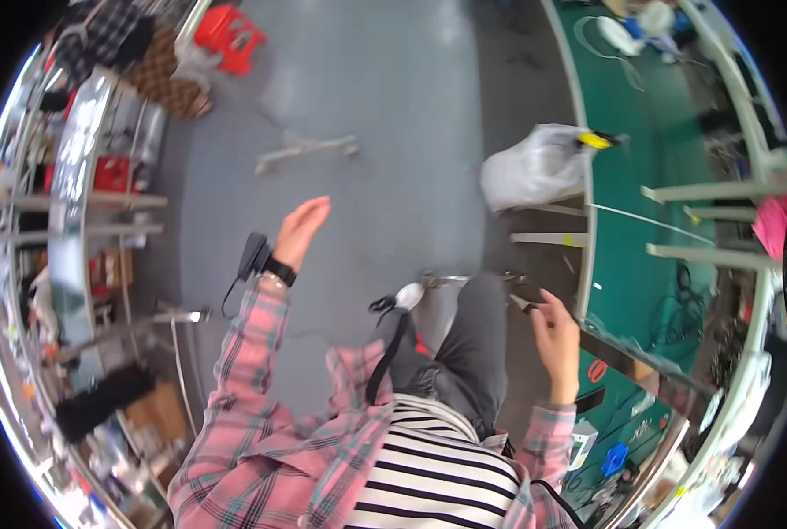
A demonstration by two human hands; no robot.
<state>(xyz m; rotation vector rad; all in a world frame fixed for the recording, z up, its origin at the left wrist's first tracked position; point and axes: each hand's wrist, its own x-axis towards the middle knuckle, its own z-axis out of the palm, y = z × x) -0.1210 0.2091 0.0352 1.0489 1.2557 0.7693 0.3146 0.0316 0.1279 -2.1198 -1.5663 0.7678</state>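
Observation:
My left hand point(301, 231) is held out over the floor, its fingers stretched and close together, holding nothing. A black band with a small black box point(253, 256) and a dangling cable is strapped at that wrist. My right hand point(558, 342) is beside the edge of the green-topped workbench point(627, 256), slightly blurred, with its thumb and fingers apart. By its fingertips shows a short pale piece with a dark end point(524, 304); whether the hand touches it I cannot tell. A white rounded object with a black part point(406, 298) shows beside my knee.
A white plastic bag point(534, 169) bulges at the bench edge on the right. A red plastic stool point(229, 40) stands far left near another person point(160, 75). A pale metal leg base point(305, 153) is on the grey floor point(367, 79). Cluttered shelving point(85, 212) lines the left.

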